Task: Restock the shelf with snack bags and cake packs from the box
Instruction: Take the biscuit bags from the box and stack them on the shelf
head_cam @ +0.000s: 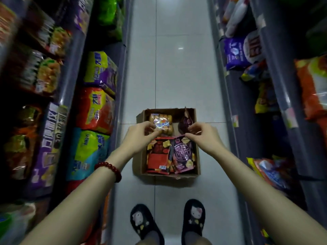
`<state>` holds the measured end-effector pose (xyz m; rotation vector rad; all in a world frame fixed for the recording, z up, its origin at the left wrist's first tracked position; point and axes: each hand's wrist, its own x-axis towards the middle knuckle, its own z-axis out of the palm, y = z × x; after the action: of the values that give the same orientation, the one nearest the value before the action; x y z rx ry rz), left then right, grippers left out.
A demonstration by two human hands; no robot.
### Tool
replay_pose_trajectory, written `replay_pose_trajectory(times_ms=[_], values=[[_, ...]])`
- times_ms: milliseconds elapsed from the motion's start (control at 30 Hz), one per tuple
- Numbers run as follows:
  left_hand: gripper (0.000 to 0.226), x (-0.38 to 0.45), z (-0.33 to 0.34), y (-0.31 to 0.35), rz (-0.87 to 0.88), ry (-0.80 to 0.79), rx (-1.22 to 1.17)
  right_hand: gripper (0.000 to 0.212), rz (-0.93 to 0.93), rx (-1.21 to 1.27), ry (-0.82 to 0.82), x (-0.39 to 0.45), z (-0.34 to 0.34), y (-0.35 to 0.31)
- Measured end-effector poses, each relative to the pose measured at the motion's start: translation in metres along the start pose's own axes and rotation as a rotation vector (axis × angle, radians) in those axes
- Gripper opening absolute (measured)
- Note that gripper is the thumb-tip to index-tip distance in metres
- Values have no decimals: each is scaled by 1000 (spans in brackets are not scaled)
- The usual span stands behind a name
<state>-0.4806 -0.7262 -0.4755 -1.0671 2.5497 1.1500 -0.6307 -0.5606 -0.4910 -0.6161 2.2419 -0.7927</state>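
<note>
An open cardboard box [169, 179] sits on the aisle floor in front of my feet. In its far left part lies a clear cake pack [161, 123] of golden cakes; my left hand [139, 134] pinches its near edge. A dark purple bag [184, 123] stands in the far right corner. In the near half lie a red snack bag [157, 154] and a purple snack bag [183, 156]. My right hand [200, 134] pinches the top edge of the purple snack bag. Both arms reach down over the box.
Stocked shelves line both sides of the narrow tiled aisle: large green, red and purple bags [96, 103] on the left, blue and orange bags [235, 53] on the right. My feet in black slippers [193, 220] stand just behind the box.
</note>
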Motion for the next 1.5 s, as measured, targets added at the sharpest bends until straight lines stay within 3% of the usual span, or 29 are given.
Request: replay_pose_trajectory(times_ms=[333, 700, 867, 1033, 1267, 1500], values=[[33, 70, 130, -113, -13, -42, -30, 28, -12, -11, 42, 78, 106, 116], [30, 132, 213, -165, 136, 124, -98, 28, -84, 80, 258, 130, 140, 193], [50, 132, 261, -171, 154, 136, -108, 23, -100, 171, 345, 128, 151, 222], [78, 118, 300, -179, 127, 123, -138, 10, -163, 270, 547, 127, 153, 226], [117, 116, 331, -189, 84, 218, -8, 39, -179, 313, 663, 144, 163, 233], [118, 117, 336, -203, 0, 230, 45, 47, -192, 363, 639, 159, 174, 237]])
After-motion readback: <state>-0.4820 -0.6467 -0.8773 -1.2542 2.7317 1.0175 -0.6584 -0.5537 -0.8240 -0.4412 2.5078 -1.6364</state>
